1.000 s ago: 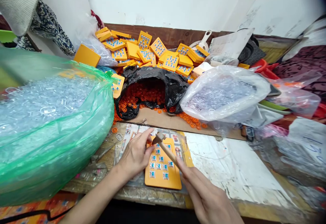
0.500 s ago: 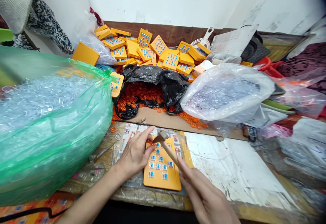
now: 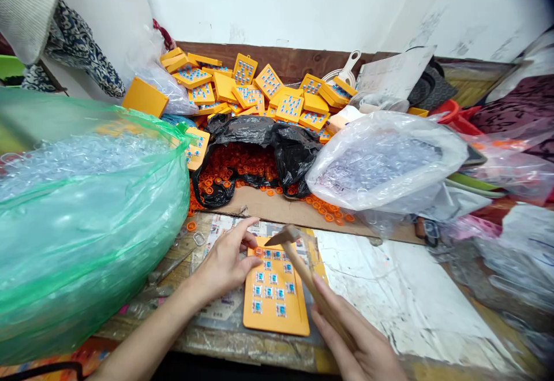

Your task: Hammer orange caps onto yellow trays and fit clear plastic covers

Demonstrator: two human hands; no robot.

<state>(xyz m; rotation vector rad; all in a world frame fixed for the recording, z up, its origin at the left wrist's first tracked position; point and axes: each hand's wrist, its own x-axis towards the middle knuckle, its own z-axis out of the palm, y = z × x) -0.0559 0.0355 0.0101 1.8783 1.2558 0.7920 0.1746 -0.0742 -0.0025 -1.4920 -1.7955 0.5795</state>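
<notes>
A yellow-orange plastic board (image 3: 277, 326) with rows of small clear and blue pieces lies flat at the table's front. My left hand (image 3: 229, 257) is at its upper left corner, with thumb and a bent finger pinched around a small orange ring (image 3: 258, 251) and the index finger stretched out above. In my right hand (image 3: 350, 329) is a hammer (image 3: 305, 274), gripped by its wooden handle. The hammer's metal head hovers over the board's top edge, just right of the ring and apart from it.
A green bag (image 3: 130, 242) of clear plastic pieces bulges at left. Behind the board, a black bag (image 3: 298, 156) spills orange rings onto cardboard (image 3: 251, 201). A white bag (image 3: 385, 161) of clear pieces stands at right. Many yellow boards (image 3: 289, 108) are heaped by the wall.
The hammer head has moved up and right, away from the orange ring. My left hand keeps its place at the board's corner. The view has shifted slightly.
</notes>
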